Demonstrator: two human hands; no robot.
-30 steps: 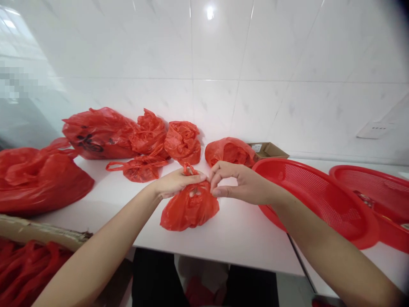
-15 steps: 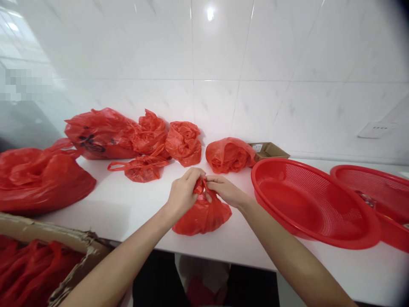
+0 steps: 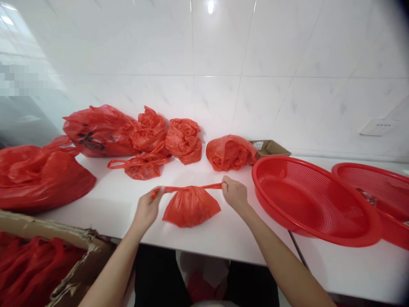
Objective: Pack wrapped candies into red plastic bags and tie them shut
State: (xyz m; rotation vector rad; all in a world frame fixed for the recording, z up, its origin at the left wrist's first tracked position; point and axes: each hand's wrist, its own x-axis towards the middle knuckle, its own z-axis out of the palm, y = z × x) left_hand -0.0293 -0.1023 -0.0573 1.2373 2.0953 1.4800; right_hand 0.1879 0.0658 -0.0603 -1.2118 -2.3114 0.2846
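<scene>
A small red plastic bag (image 3: 191, 208) rests near the front of the white table, its neck drawn tight between two stretched handles. My left hand (image 3: 148, 209) is closed on the left handle. My right hand (image 3: 235, 194) grips the other handle in a fist and pulls it out to the right. What the bag holds is hidden by the plastic. Behind it, a tied small red bag (image 3: 143, 167) lies with its loop handle to the left.
Red bags (image 3: 183, 140) line the wall, and a large red bag (image 3: 41, 179) sits at left. A cardboard box (image 3: 86, 256) of red bags stands front left. Red plastic baskets (image 3: 297, 204) occupy the right, before a small open carton (image 3: 271, 148).
My hands were together over the bag's top, working at its handles. They have moved apart to left and right, and the handles are now stretched taut.
</scene>
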